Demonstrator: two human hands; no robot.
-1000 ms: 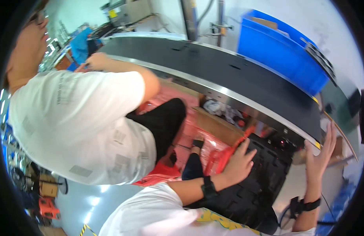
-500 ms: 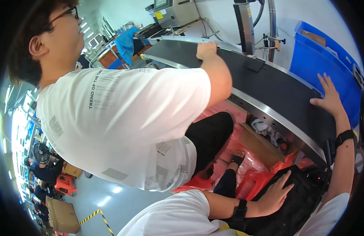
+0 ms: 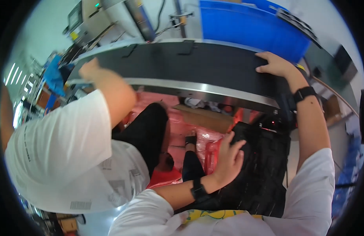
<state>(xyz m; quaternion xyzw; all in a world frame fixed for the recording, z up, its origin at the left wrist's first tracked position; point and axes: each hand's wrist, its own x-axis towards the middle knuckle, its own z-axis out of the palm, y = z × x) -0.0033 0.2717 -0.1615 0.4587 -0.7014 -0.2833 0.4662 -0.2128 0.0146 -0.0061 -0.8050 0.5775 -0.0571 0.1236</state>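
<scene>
My left hand [image 3: 229, 163] is open with spread fingers, over the left edge of a dark heap of black flat pieces [image 3: 260, 173] in front of me; whether it touches them I cannot tell. My right hand [image 3: 275, 66] reaches over the right end of a black conveyor belt [image 3: 225, 67], thumb and fingers apart, holding nothing visible. Farther left on the belt lies a flat black piece [image 3: 186, 48]. Another thin dark shape [image 3: 130, 50] shows left of it, slightly blurred. A co-worker's hand [image 3: 89, 70] is at the belt's left end, its fingers smeared by motion.
A blue bin [image 3: 245, 23] stands behind the belt. The belt's metal rail [image 3: 205, 88] runs in front of it. Beneath are a cardboard box [image 3: 205, 120] and pink wrapping [image 3: 176, 135]. A co-worker in a white shirt [image 3: 63, 157] sits close at my left.
The view has swung to the right. My right hand has come down from beside the blue bin to above the belt's end. My left hand stays over the black pieces.
</scene>
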